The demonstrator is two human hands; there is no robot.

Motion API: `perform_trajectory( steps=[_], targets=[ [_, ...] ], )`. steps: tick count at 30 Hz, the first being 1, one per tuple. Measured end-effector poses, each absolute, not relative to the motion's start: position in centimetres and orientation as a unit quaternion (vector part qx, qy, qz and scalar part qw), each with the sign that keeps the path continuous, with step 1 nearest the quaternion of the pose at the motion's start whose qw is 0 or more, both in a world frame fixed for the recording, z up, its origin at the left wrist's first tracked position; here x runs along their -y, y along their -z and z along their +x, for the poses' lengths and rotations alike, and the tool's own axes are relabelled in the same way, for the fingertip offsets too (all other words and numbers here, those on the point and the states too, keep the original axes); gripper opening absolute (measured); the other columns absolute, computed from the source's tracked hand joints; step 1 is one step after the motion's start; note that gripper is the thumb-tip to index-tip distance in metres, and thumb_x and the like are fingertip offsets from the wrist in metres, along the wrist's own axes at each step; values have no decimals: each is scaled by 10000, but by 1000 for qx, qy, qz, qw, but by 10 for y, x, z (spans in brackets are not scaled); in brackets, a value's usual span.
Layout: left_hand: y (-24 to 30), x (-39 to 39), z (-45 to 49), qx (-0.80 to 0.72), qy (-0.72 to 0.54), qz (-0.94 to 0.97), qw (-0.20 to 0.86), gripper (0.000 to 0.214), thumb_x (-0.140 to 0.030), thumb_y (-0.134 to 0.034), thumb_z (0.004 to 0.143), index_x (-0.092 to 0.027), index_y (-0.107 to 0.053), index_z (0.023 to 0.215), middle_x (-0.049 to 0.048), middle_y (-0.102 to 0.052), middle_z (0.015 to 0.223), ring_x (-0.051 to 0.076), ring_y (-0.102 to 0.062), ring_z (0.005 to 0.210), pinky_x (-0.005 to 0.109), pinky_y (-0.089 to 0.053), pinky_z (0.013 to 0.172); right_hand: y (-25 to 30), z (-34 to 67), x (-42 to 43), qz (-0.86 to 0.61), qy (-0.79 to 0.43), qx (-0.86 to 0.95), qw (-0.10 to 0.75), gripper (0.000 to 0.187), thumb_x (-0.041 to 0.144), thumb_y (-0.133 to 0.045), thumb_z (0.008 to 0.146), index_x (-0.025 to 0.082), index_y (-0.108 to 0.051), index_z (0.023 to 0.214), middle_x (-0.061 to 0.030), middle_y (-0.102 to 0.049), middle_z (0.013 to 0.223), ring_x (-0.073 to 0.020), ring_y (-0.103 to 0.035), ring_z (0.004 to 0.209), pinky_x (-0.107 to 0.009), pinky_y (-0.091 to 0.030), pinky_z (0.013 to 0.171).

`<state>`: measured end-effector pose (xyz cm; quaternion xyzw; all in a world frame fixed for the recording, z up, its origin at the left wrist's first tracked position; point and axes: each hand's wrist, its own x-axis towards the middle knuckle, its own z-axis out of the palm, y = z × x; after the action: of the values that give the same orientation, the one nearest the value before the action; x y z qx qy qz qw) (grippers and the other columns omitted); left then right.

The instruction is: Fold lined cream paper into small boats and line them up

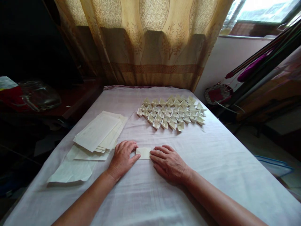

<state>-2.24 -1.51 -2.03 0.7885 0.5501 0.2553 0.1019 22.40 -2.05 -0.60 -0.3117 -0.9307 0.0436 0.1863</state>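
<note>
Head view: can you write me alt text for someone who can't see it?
A left hand and a right hand rest flat at either end of a small folded paper on a white cloth-covered table. A stack of paper sheets lies to their left; rows of small folded paper pieces sit farther back, near a curtain.

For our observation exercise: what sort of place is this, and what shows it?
Probably a home room: a patterned beige fabric curtain, a white cloth-covered surface, and rows of small folded cream paper pieces.
</note>
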Motion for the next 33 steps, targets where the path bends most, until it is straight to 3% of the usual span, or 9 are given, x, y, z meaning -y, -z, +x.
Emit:
perform_trajectory(
  steps=[4, 9, 13, 19, 24, 33],
  targets=[
    [23, 17, -22, -554, -281, 778, 99, 212, -219, -712, 785, -226, -604, 967, 32, -700, 1033, 242, -614, 1013, 394, -436, 913, 7, 226, 14, -353, -19, 915, 193, 246, 235, -549, 929, 207, -672, 1140, -64, -698, 1206, -260, -610, 1116, -449, -445, 964],
    [23, 22, -21, -561, -298, 765, 105, 237, -217, -699, 788, -225, -579, 993, -10, -673, 811, 211, -634, 810, 350, -472, 788, 4, 203, 17, -416, 16, 862, 289, 277, 175, -527, 924, 189, -647, 1173, -100, -706, 1154, -235, -632, 1002, -390, -492, 846],
    [20, 27, -18, -552, -336, 755, 116, 352, -287, -721, 798, -233, -562, 1108, -33, -658, 774, 192, -646, 779, 335, -489, 785, 0, 178, 24, -402, 33, 846, 349, 287, 125, -485, 939, 176, -636, 1177, -94, -703, 1117, -219, -609, 960, -353, -507, 831],
    [19, 33, -15, -549, -356, 743, 143, 323, -268, -727, 785, -246, -590, 1077, -48, -644, 750, 165, -648, 737, 302, -499, 756, 0, 172, 25, -388, 45, 844, 367, 186, 157, -498, 968, 180, -677, 1013, -65, -709, 964, -200, -590, 873, -324, -505, 811],
    [19, 32, -14, -546, -357, 741, 159, 342, -281, -768, 768, -250, -600, 1064, -52, -641, 759, 156, -640, 733, 287, -490, 741, 1, 175, 26, -388, 38, 842, 374, 170, 175, -512, 969, 198, -679, 948, -62, -705, 993, -198, -589, 920, -326, -491, 843],
    [14, 32, -12, -553, -349, 728, 206, 288, -362, -754, 783, -253, -637, 1023, -45, -647, 739, 156, -636, 721, 287, -491, 744, 0, 172, 27, -351, 22, 855, 382, 200, 152, -484, 980, 214, -664, 1042, -59, -700, 1012, -187, -611, 943, -337, -500, 879]
  ],
)
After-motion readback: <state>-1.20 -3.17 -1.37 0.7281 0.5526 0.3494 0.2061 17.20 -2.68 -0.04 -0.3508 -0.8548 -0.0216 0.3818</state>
